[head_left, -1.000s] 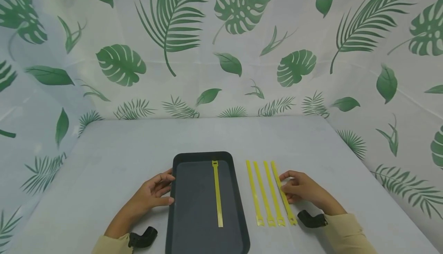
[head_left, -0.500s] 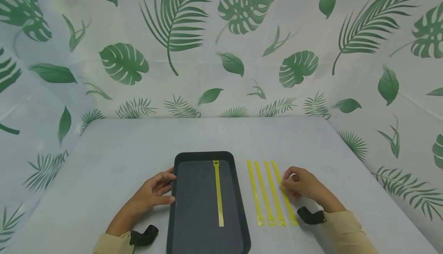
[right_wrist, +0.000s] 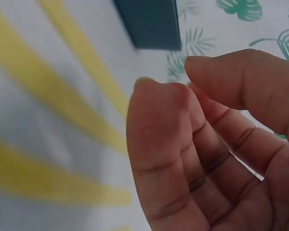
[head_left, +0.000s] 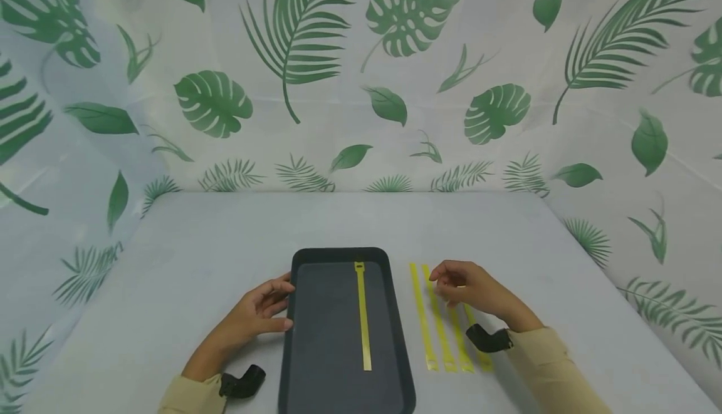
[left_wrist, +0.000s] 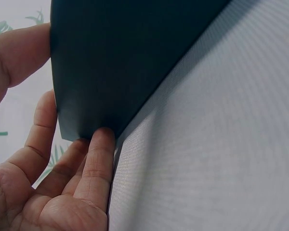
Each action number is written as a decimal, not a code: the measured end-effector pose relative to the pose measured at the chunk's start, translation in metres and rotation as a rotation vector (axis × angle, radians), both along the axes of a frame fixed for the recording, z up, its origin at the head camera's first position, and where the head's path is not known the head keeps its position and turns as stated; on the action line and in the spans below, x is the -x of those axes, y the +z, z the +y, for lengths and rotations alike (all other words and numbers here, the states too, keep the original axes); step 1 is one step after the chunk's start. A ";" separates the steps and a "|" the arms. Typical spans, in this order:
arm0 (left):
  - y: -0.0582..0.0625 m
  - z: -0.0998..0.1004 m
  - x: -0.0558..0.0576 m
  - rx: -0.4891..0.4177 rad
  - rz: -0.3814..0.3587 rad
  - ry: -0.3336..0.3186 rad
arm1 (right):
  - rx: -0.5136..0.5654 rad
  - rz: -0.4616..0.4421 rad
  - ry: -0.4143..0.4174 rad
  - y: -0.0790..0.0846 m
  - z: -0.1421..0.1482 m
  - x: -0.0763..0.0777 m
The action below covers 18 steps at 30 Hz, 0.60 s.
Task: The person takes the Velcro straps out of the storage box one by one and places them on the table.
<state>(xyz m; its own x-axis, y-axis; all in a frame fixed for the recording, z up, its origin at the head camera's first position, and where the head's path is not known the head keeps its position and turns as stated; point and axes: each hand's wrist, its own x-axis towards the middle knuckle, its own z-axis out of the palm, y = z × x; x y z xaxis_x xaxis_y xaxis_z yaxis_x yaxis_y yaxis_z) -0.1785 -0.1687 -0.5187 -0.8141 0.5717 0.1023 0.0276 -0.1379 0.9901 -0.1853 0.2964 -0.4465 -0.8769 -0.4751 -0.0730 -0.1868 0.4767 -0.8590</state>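
Observation:
A dark grey rectangular tray [head_left: 324, 339] lies on the table with one yellow cable strap [head_left: 363, 320], slotted head at the far end, flat inside it. My left hand [head_left: 254, 314] touches the tray's left side with extended fingers; in the left wrist view its fingertips meet the outer wall [left_wrist: 115, 62]. Right of the tray several more yellow straps [head_left: 418, 307] lie side by side, their slotted heads toward me. Over them hovers my right hand [head_left: 476, 289], fingers loosely bent, partly hiding the straps. The right wrist view shows nothing between its thumb and fingers [right_wrist: 159, 130].
A white cloth covers the table [head_left: 225, 232]. Behind it and at the sides hangs a white curtain [head_left: 333, 107] printed with green leaves. Each wrist carries a black camera mount, the left one [head_left: 242, 382] close to the tray and the right one [head_left: 488, 339] above the straps.
My right hand has left the rightmost strap and moved left over the other straps, carrying nothing. The left hand stays at the tray's side. The head view has shifted slightly.

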 end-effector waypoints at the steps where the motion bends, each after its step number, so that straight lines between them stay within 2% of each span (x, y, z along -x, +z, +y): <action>1: 0.000 0.000 0.000 0.006 0.000 0.003 | 0.000 0.010 0.014 0.000 -0.003 0.002; 9: 0.003 0.001 -0.001 0.009 0.013 -0.003 | -0.012 0.054 0.079 0.002 -0.025 0.015; 18: 0.002 0.000 0.000 0.012 0.004 0.000 | -0.004 0.055 0.123 0.001 -0.043 0.023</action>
